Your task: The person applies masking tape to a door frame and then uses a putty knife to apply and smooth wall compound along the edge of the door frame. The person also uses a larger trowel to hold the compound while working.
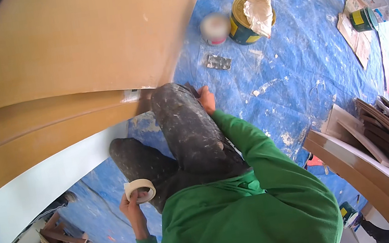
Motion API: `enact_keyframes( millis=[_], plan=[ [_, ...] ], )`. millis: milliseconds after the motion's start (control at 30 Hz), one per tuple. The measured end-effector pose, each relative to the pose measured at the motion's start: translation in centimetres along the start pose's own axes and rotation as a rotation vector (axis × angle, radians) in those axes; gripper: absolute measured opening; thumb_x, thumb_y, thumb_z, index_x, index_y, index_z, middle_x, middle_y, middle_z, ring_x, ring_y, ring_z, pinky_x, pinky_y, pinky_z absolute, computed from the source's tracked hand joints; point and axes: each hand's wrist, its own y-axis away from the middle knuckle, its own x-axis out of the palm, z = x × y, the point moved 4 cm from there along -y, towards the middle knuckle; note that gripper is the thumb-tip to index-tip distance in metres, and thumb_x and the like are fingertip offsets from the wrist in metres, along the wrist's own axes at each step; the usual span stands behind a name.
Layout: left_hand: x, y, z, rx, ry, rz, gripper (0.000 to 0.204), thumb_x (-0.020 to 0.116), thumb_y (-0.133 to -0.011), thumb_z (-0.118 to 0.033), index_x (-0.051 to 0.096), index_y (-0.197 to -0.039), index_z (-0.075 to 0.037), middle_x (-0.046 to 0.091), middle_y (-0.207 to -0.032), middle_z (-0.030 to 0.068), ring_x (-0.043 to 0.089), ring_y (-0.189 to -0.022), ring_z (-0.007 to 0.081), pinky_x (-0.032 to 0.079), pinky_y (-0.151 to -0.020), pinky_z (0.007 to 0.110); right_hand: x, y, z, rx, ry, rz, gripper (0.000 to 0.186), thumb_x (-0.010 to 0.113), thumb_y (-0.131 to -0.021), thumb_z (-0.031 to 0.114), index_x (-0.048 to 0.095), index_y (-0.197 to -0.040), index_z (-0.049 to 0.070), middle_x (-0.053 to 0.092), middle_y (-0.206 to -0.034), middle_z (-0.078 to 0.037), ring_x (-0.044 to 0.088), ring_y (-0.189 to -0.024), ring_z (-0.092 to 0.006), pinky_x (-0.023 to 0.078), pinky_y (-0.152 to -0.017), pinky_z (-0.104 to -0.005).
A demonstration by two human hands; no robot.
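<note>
A roll of cream masking tape (141,182) is held in my left hand (134,210), beside my left thigh, with fingers through the ring's centre. My right hand (207,100) is closed next to my raised right knee (174,102). A small dark edge (192,89) shows by its fingertips, mostly hidden behind the knee, so what it is cannot be made out. In front of the knees stands a brown wooden panel (82,42), with a brown curved rail (43,121) along its lower edge and a white strip (55,167) below.
Paint-spotted blue sheeting (292,71) covers the floor. Ahead are a white tub (215,29), a green tin (242,35) topped by a crumpled cloth (259,14), and a grey sanding block (219,61). Stacked boards (387,133) lean at right; wooden pieces (64,241) lie at lower left.
</note>
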Motion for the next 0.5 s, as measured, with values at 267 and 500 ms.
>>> enact_keyframes(
  millis=[267, 500],
  plan=[
    [0.5, -0.9, 0.2, 0.013, -0.021, 0.067, 0.018, 0.066, -0.092, -0.013, 0.067, -0.095, 0.004, 0.070, -0.076, 0.0113, 0.068, -0.071, 0.0193, 0.052, -0.073, 0.032, -11.7, -9.0, -1.4, 0.133, -0.089, -0.098, 0.037, 0.076, -0.076, 0.020, 0.067, -0.109, 0.006, 0.073, -0.094, -0.021, 0.071, -0.090, -0.0359, 0.054, -0.081, -0.0447],
    [1.0, -0.3, 0.7, 0.021, -0.017, 0.080, 0.019, 0.067, -0.092, -0.015, 0.069, -0.094, 0.003, 0.071, -0.075, 0.0113, 0.069, -0.071, 0.0183, 0.051, -0.073, 0.032, -15.4, -10.5, -0.1, 0.165, 0.209, -0.174, 0.020, 0.063, -0.086, 0.017, 0.069, -0.102, 0.006, 0.071, -0.099, -0.024, 0.068, -0.096, -0.0421, 0.053, -0.084, -0.0501]
  ],
)
